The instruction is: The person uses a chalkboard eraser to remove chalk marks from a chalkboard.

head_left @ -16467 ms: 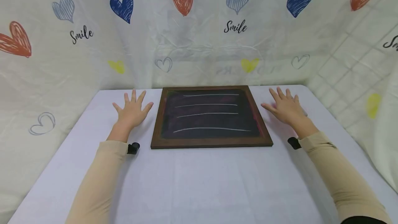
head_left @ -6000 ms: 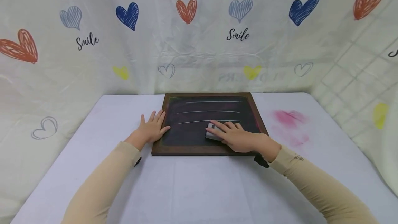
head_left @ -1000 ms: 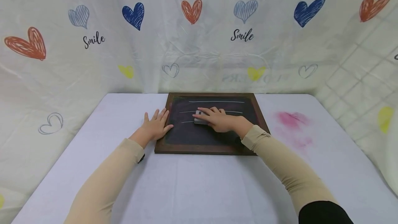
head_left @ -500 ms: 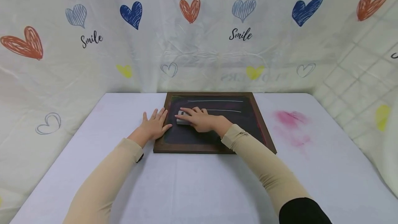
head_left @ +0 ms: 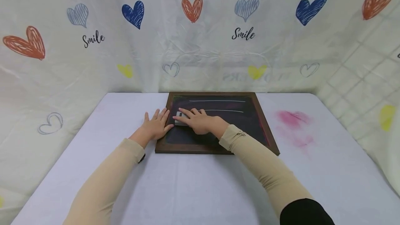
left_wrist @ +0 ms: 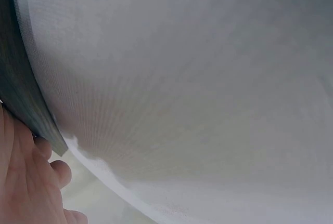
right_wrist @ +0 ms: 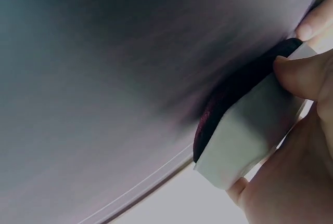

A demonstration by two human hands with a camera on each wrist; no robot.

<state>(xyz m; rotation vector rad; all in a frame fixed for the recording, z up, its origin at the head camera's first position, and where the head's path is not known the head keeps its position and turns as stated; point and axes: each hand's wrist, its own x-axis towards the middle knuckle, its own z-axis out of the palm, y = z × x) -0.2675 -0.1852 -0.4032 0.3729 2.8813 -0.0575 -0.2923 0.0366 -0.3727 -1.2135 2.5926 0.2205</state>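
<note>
A chalkboard point(head_left: 240, 127) in a brown wooden frame lies on the white-covered table, with two white chalk lines point(head_left: 218, 101) showing across its upper part. My right hand point(head_left: 201, 122) grips a pale chalkboard eraser point(head_left: 177, 114) against the board's left part. In the right wrist view, the thumb presses the side of the eraser point(right_wrist: 250, 125), whose dark felt touches the board. My left hand point(head_left: 154, 127) rests at the frame's left edge, fingers straight and spread. The left wrist view shows part of this hand point(left_wrist: 26, 177) beside the dark frame edge point(left_wrist: 23, 89).
A pink chalk smear point(head_left: 293, 119) marks the tablecloth right of the board. Behind the table hangs a white curtain point(head_left: 200, 37) printed with hearts and words. White cloth point(head_left: 200, 190) covers the table in front of the board.
Both hands first lay spread beside the board, which bore several lines. Since then my right hand has taken the eraser, the lower lines are gone, and it has lately slid left. A pink smear has appeared.
</note>
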